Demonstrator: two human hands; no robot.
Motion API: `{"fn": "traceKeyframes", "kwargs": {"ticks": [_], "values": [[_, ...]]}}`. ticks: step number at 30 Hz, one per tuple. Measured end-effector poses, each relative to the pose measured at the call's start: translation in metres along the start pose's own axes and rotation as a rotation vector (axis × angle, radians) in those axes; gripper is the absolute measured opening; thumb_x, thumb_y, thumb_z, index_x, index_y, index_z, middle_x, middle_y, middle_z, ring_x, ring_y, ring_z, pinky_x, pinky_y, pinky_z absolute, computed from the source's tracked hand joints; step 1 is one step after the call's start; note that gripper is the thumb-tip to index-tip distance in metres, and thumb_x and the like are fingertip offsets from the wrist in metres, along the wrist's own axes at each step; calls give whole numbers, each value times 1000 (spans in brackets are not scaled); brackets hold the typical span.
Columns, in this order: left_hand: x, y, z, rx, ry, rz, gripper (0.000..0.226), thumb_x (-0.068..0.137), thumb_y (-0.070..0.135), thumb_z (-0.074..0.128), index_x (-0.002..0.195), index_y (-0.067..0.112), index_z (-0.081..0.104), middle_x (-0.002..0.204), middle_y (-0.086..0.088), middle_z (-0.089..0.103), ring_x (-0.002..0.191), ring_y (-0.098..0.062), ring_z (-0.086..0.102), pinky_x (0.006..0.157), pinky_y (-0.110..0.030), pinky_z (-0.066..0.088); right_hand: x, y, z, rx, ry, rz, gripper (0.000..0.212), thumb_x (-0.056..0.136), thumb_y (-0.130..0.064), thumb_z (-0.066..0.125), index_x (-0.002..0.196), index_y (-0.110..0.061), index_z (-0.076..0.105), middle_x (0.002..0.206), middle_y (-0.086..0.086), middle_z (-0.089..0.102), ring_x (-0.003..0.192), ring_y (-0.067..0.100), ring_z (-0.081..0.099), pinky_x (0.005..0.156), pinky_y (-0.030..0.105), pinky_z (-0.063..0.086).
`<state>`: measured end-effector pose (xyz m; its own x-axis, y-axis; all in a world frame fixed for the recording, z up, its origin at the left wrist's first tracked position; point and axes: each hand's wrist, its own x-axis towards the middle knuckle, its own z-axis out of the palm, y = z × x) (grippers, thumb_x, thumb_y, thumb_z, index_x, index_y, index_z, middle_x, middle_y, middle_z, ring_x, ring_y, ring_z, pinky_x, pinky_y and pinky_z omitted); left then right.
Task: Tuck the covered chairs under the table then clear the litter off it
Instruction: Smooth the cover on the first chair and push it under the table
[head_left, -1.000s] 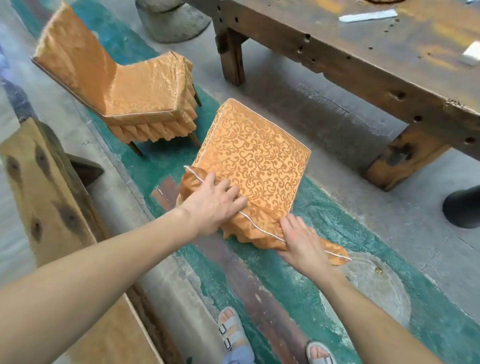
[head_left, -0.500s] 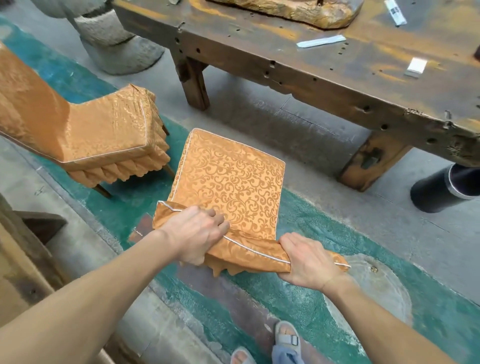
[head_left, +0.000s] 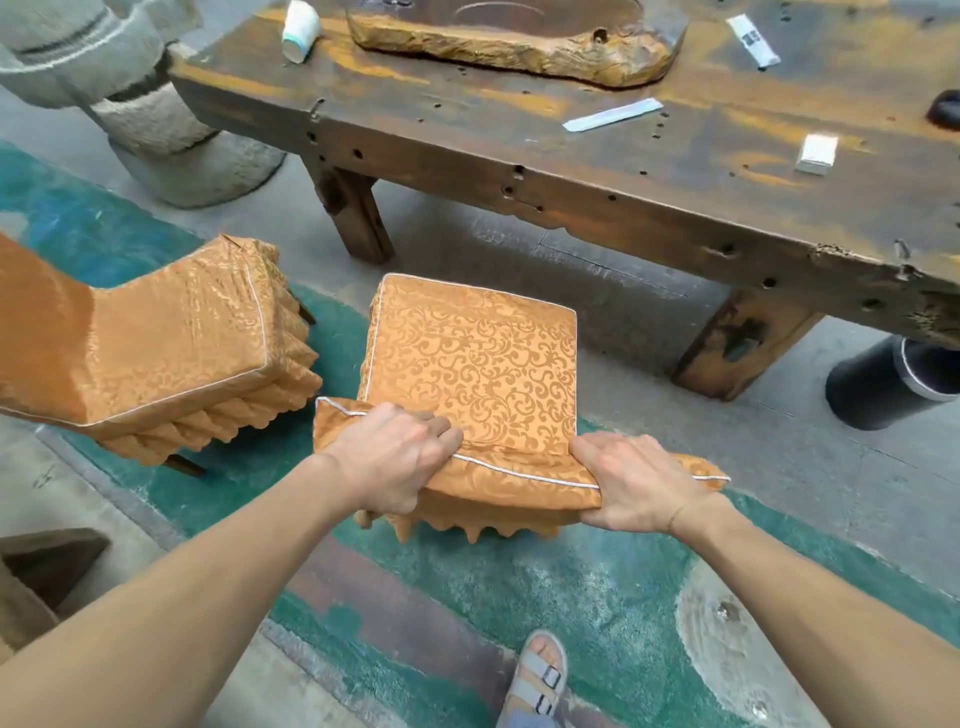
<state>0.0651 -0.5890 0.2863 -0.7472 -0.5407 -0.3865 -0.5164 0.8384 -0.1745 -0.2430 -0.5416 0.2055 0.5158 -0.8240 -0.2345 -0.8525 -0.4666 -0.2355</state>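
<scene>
Ahead, across the top of the view, a long dark wooden desk (head_left: 571, 171), worn, pitted with holes, on thick legs. Below, a floor (head_left: 597, 587) of grey concrete and patchy green paint, with two covered chairs in orange patterned cloth on it. Straight in front, the near chair (head_left: 467, 364), seat towards the desk's edge, near it but not yet under it. To the left, the second chair (head_left: 171, 358), turned sideways, apart from the desk. On the desk's far side, a rough golden wood slab (head_left: 519, 47). At the upper left, a grey stone base (head_left: 171, 135); below the desk's right end, a black cylinder (head_left: 893, 384). Both hands on the near chair's folded-down back: left hand (head_left: 395, 457) curled over the piped top edge, right hand (head_left: 634, 483) clamped on the same edge further right, thumb underneath. Litter on the desk: a tipped white paper cup (head_left: 298, 31), a pale strip (head_left: 613, 114), a white wrapper (head_left: 753, 40), a small white packet (head_left: 816, 153).
</scene>
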Motion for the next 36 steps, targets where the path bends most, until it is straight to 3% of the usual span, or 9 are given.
{"fn": "traceKeyframes", "kwargs": {"ticks": [5,13,16,19,23,27,29,32,36], "values": [[35,-23,4,-51,31,29,30,72,32,59,96,19,47,90,1,60,82,-25,60,61,-39,51,8,19,-20,-48,1,66,47,70,-63,59,91,-26,39,95,-5,63,86,23,62,61,37,43],[76,-66,31,-162,101,71,26,73,32,58,94,20,47,92,2,60,87,-26,61,66,-42,53,28,12,-30,-78,-8,187,48,69,-56,64,90,-21,38,92,0,64,85,28,64,60,36,38],[92,-82,39,-190,155,111,27,68,32,59,90,20,49,87,1,61,82,-27,62,59,-39,53,37,6,-28,-103,5,236,50,67,-56,68,89,-21,40,87,-1,63,80,27,64,57,33,33],[111,-94,40,-153,204,158,34,58,31,68,85,21,50,80,4,61,75,-24,62,55,-33,46,37,6,-27,-184,65,310,55,59,-60,74,88,-20,49,83,-3,62,75,22,62,53,33,41],[130,-104,41,-157,254,195,37,57,34,66,88,21,50,82,3,60,77,-25,60,59,-35,47,34,3,-12,-210,118,435,66,59,-56,83,105,-18,55,102,0,66,93,25,63,74,39,52],[143,-102,44,-152,326,135,42,50,30,67,86,19,49,82,0,57,78,-28,55,62,-37,42,42,14,-19,-204,86,483,63,57,-55,88,94,-19,51,83,-2,65,75,25,66,63,38,51],[152,-89,44,-192,357,-39,44,48,22,68,89,18,50,85,-3,55,82,-31,50,71,-42,39,47,24,-26,-207,96,535,63,56,-52,88,96,-19,52,87,-2,65,83,25,65,77,42,52],[176,-77,29,-262,387,-238,46,49,8,65,91,18,50,88,-4,54,87,-33,48,86,-47,39,65,31,-31,-165,164,774,63,58,-31,89,112,-22,56,112,-5,65,113,25,58,109,52,34],[207,-80,13,-253,398,-265,47,55,-5,63,94,17,51,93,-8,55,91,-35,50,93,-51,38,83,45,-37,-114,281,951,58,59,3,71,109,-22,59,104,-3,61,101,26,53,108,47,30]]}}
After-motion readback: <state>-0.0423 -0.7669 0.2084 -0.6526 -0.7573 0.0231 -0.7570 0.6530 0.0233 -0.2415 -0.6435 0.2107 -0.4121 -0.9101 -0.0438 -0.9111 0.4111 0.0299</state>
